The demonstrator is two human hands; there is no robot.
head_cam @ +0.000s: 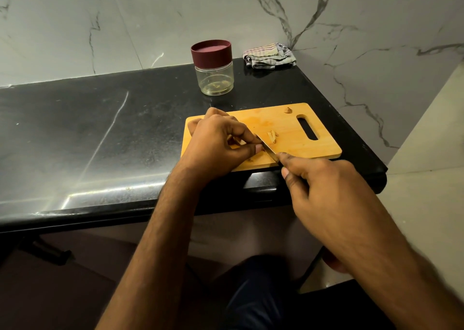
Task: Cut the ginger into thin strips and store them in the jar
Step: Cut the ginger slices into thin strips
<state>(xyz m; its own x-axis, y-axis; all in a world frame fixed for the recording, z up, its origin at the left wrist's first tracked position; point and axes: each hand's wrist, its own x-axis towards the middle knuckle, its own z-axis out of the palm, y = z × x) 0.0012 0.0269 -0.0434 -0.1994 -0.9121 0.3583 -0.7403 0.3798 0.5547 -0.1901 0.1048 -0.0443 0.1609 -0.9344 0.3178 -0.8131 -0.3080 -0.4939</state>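
A wooden cutting board (288, 123) lies on the black counter. My left hand (216, 141) pinches a small piece of ginger (237, 142) against the board, mostly hidden under its fingers. My right hand (324, 181) grips a knife (267, 148) by the handle, the blade angled down right beside my left fingertips. A few cut ginger strips (272, 136) lie just beyond the blade, and another bit of ginger (288, 110) sits near the board's far edge. A clear jar (214, 79) with a maroon lid (211, 52) on it stands behind the board.
A folded striped cloth (270, 55) lies at the counter's back right corner against the marble wall. The black counter (100, 133) stretches to the left. Its right end (376, 169) drops off just past the board.
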